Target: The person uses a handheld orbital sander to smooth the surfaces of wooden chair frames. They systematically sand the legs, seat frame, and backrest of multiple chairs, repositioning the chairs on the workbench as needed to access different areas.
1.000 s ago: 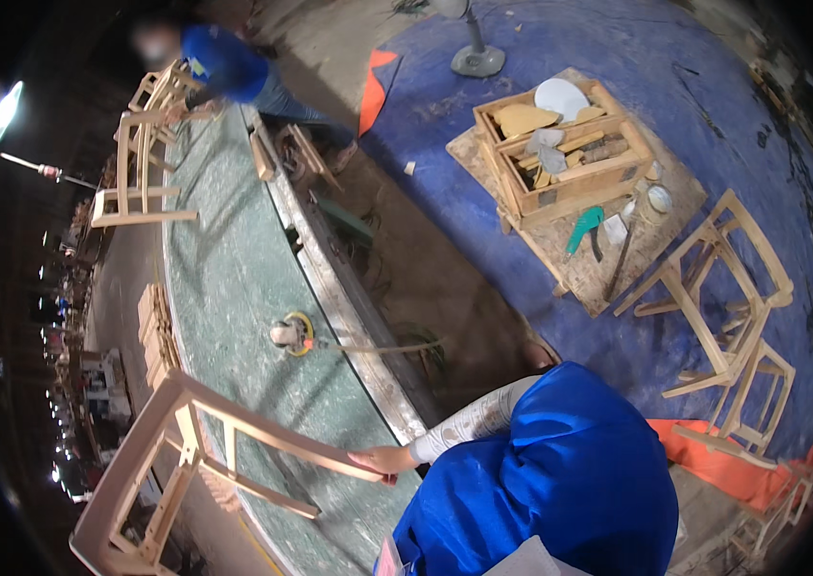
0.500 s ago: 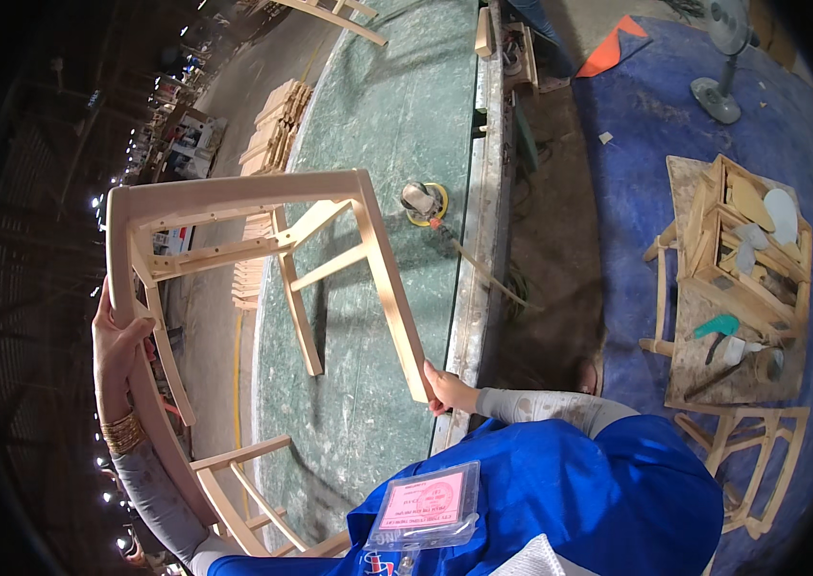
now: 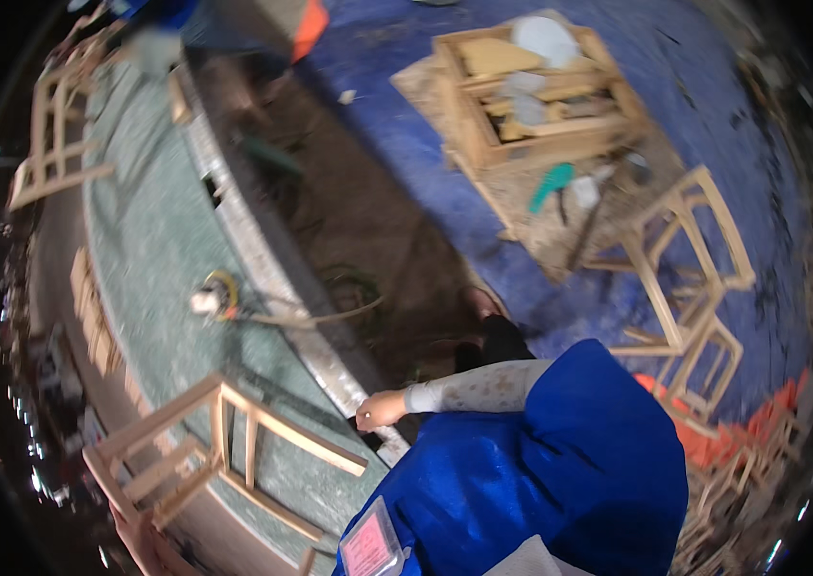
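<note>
A pale wooden chair frame [image 3: 234, 389] stands tilted over the near left part of the green-topped workbench [image 3: 143, 226]. My left hand [image 3: 143, 538] grips its outer rail at the lower left, partly hidden by the rim of the picture. My right hand [image 3: 382, 410] is at the bench's metal edge, apart from the frame's legs, with its fingers curled in and nothing visible in them. A round sander [image 3: 215, 296] with a yellow rim and a hose lies on the bench beyond the frame.
To the right, a wooden box [image 3: 541, 91] of sanding pads and a green-handled tool [image 3: 550, 184] rest on a board over blue flooring. Wooden chair frames [image 3: 685, 259] stand close by. At the bench's far end is another frame [image 3: 56, 144]; a person [image 3: 234, 29] stands there.
My view has swung to the right. My right hand has let go of the chair frame's leg, and the frame has been lowered and turned in my left hand.
</note>
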Demonstrator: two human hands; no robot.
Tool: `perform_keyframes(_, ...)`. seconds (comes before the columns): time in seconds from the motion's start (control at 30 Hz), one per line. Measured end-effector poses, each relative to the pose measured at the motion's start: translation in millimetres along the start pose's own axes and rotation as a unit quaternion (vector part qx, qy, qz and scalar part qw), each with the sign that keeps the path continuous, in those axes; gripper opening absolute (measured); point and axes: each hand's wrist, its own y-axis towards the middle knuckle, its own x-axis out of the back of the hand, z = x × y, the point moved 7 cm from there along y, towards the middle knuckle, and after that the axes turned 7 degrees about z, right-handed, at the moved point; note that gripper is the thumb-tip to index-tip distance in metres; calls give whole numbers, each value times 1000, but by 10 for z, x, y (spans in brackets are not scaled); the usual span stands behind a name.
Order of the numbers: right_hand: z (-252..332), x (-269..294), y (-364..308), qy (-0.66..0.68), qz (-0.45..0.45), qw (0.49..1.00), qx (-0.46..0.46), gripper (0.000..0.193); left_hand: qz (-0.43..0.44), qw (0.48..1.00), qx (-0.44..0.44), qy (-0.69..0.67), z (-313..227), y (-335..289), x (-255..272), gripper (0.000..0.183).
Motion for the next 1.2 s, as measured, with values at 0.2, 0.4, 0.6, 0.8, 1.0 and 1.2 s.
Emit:
perform_keyframes(0.2, -23, 1177, -2683, 184, -386, 902, 63, 18, -5, 998, -57, 25, -226, 542, -649, 60)
perform_keyframes(0.4, -959, 1588, -5978, -108, -908, 382, -132, 13, -59, 990, 31, 125, -599, 216, -688, 59)
perform_keyframes(0.6, -1383, 2428, -6612, -151, -829, 372, -388, 12, -47, 983, 18, 174, -1019, -7, -920, 76)
perform_keyframes(0.8, -1499, 3082, -6911, -179, -832, 376, -366, 12, -31, 981, -23, 190, -1588, 314, -1061, 77)
perform_keyframes(1.0, -1454, 3565, -6817, -246, -673, 403, -570, 19, -16, 984, -5, 176, -1203, 83, -1321, 79)
perform_keyframes(1.2, -1708, 3653, -6703, -352, -583, 515, -520, 28, 17, 976, 5, 219, -1311, 280, -768, 82)
